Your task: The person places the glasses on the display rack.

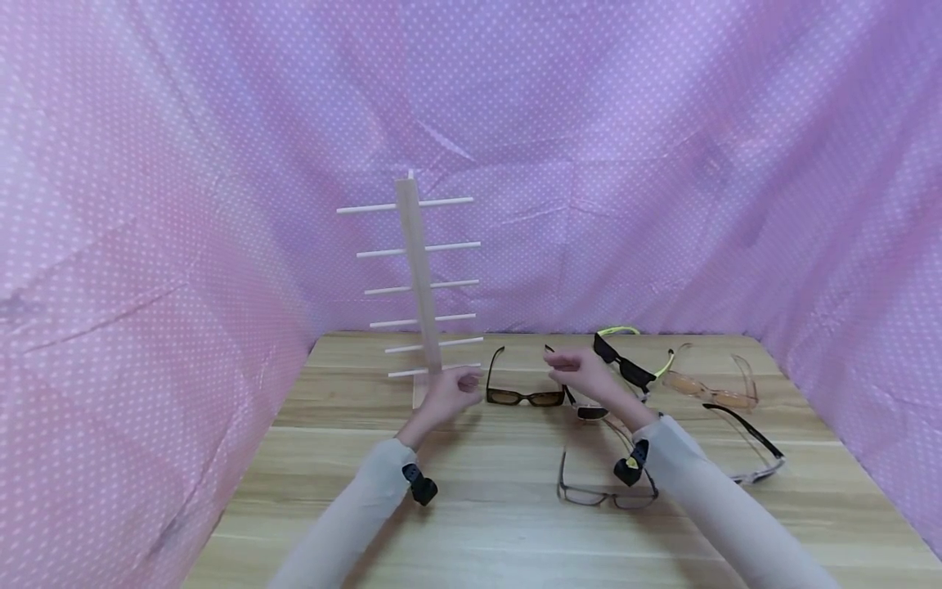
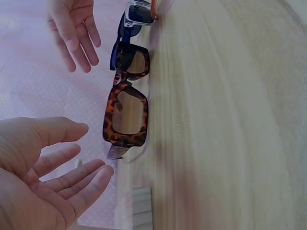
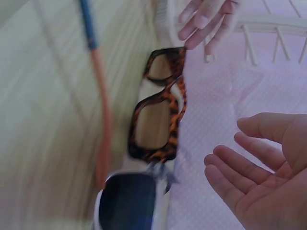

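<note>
Behind the left hand, and a little to its left, there stands a pale rack (image 1: 419,270), one upright post with six rows of thin rods; the hand covers part of its foot. The left hand (image 1: 449,393) is relaxed, with the thumb apart from the fingers and the fingers gently bent. Its palm is turned towards the other hand, and the space inside it is free.

Just beside these fingertips, between the two hands, the tortoiseshell sunglasses (image 1: 523,398) rest on the wooden table (image 1: 478,523). Their frame is thick, mottled in dark brown and orange, around two almost rectangular lenses of brown tint. The lenses face the person, and both arms are unfolded and point away; the right hand partly hides one of them.

The right hand (image 1: 585,375) is spread in a similar way, thumb separated from lightly curved fingers, near the right end of this frame; it holds nothing. Below it are white-framed sunglasses (image 1: 592,414) with dark lenses, and nearer to the person, thin-framed glasses (image 1: 585,496). To the right of this hand lie black sunglasses (image 1: 636,375) with yellow-green arms, then orange-tinted glasses (image 1: 732,399) and black-armed glasses (image 1: 758,473), partly covered by the sleeve (image 1: 706,499).
</note>
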`<control>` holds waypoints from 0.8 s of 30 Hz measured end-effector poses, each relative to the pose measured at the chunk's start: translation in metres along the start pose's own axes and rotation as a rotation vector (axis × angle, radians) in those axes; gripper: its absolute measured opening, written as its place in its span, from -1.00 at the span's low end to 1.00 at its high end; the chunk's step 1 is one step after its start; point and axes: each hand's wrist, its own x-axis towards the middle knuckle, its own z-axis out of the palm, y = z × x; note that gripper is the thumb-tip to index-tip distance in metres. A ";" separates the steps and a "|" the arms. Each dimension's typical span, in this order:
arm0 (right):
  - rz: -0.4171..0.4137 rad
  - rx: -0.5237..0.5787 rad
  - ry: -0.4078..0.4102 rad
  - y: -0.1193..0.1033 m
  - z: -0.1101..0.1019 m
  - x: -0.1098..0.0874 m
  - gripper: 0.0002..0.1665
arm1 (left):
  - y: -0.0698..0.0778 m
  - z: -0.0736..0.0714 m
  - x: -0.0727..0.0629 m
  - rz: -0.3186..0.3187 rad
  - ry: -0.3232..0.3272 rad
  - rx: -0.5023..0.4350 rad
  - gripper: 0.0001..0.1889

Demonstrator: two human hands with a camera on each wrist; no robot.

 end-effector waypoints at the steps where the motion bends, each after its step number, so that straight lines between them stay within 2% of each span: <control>1: -0.001 -0.003 0.003 0.002 -0.001 -0.002 -0.55 | -0.001 0.001 0.001 0.005 0.004 0.004 -0.56; 9: 0.023 -0.055 0.019 0.019 -0.003 -0.010 -0.56 | -0.011 0.008 0.007 0.025 0.012 0.030 -0.57; 17: -0.008 -0.088 0.020 0.030 -0.002 -0.011 -0.55 | -0.019 0.011 0.010 0.049 0.021 0.004 -0.61; 21: -0.014 -0.149 -0.008 0.032 -0.003 -0.014 -0.50 | -0.023 0.015 0.012 0.059 0.005 0.002 -0.60; 24: -0.029 -0.221 -0.010 0.035 -0.002 -0.015 -0.47 | -0.025 0.016 0.013 0.042 -0.010 0.000 -0.59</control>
